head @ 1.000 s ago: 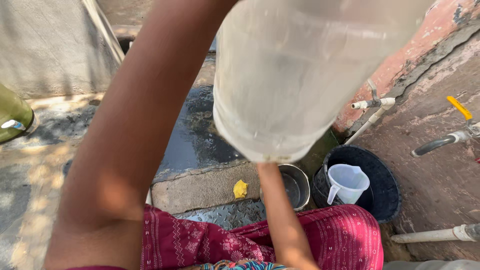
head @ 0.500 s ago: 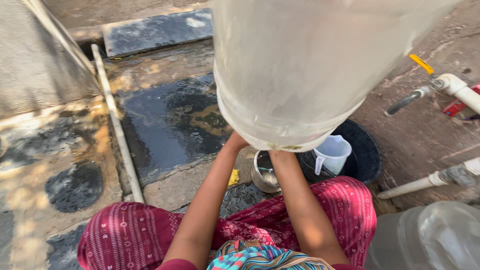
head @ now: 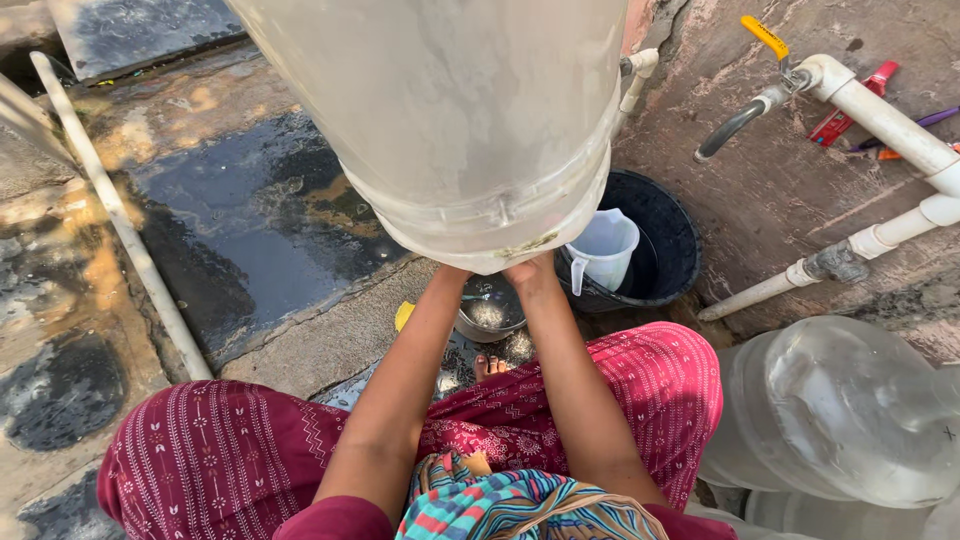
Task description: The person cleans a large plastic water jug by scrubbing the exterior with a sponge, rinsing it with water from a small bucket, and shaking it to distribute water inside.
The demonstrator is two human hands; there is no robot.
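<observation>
jug (head: pixel 470 120) held up near my head, over wet floor (head: pixel 250 240) | left hand (head: pixel 452 272) and right hand (head: pixel 530 272) press its bottom rim, grip hidden, can't tell | bowl (head: pixel 490 315) below | black tub (head: pixel 660 240) with pitcher (head: pixel 605 245) right

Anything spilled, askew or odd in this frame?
Yes. Both hands, left hand and right hand, hold a big translucent jar raised toward the camera. The stone floor left of it is wet and dark with puddled water.
</observation>
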